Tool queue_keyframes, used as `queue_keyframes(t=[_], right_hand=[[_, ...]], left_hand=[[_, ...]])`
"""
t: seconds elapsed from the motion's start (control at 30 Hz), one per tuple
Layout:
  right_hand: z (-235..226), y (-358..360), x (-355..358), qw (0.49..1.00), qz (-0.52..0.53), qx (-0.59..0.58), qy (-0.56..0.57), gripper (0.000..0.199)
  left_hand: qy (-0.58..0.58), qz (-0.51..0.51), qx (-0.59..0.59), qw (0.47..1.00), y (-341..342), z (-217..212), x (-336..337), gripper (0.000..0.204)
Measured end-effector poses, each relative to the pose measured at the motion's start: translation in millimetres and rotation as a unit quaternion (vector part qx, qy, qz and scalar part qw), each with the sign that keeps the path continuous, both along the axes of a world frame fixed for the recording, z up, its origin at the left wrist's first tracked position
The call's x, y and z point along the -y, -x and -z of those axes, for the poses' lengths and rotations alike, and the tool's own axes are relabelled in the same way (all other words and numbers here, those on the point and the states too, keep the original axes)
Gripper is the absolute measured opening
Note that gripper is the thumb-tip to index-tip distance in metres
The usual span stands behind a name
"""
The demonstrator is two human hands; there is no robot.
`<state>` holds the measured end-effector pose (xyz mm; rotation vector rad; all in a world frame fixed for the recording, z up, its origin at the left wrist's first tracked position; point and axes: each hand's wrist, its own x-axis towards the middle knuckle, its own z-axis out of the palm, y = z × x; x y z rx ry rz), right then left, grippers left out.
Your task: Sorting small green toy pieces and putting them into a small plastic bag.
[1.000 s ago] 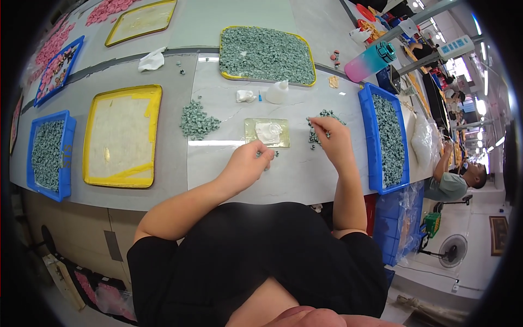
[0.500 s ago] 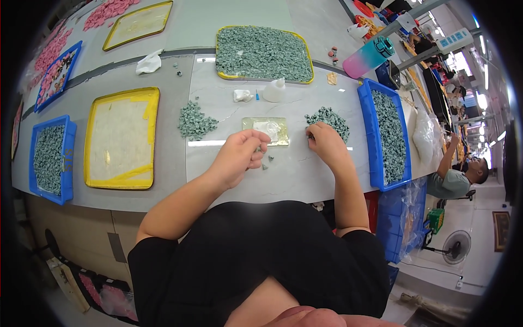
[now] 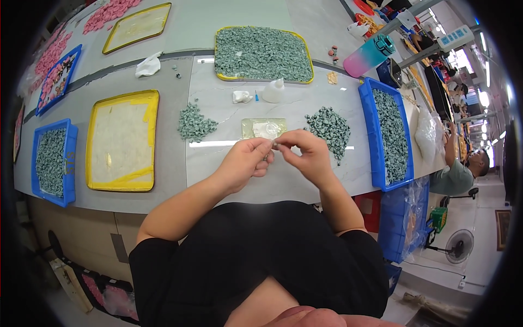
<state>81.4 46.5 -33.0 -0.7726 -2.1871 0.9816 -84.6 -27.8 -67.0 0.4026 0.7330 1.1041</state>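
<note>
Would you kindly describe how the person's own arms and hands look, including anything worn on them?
The left hand and right hand are bare, with no gloves, watch or bracelet visible; a ring would be too small to tell. The black top has short black sleeves, without visible markings, leaving the forearms uncovered.

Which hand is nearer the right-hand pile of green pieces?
Right. The right hand is beside the pile, at its near-left edge; the left hand is farther left, past the right hand.
</note>
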Motion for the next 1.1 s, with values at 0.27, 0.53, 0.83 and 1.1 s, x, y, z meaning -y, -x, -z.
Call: queue_keyframes(t=[0.27, 0.53, 0.83, 1.1], right_hand=[[11.0, 4.9, 7.2, 0.989, 0.04, -0.009, -0.143, 0.026], [7.9, 3.0, 10.6, 0.988, 0.04, -0.006, -0.148, 0.024], [11.9, -2.4, -17.3, 0.965, -0.031, 0.041, -0.255, 0.026], [17.3, 4.4, -33.3, 0.893, -0.104, 0.145, -0.414, 0.024]], left_hand=[[-0.025, -0.039, -0.013, 0.999, 2.4, -2.9, -1.7, 0.014], [-0.039, -0.044, -0.082, 0.995, 2.8, -1.5, -0.4, 0.013], [0.02, -0.018, -0.063, 0.998, 5.0, 0.2, -1.8, 0.016], [0.062, -0.035, -0.066, 0.995, 8.9, 2.3, -0.7, 0.014]])
